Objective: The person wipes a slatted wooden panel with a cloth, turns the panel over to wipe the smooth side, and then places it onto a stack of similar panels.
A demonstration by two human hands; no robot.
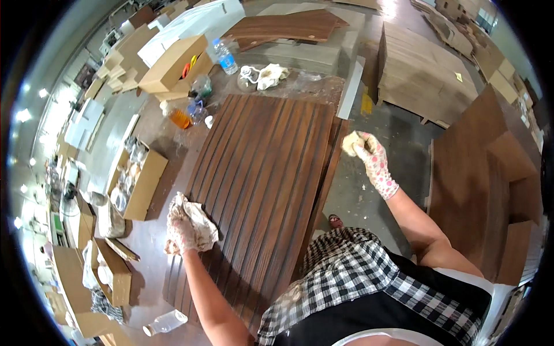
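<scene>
A dark brown grooved wood panel lies on the worktable in front of me, with another board's edge showing beneath its right side. My left hand, in a pale glove, is closed on a stained, whitish cloth at the panel's left edge. Off the panel's right side, my right hand is raised over the floor in a white glove with pink spots. Its fingers pinch a cream-coloured wad of cloth.
Bottles, including one with orange liquid and a water bottle, stand beyond the panel's far left. Cardboard boxes line the left side. A clear bottle lies near front. Stacked boards rise at right.
</scene>
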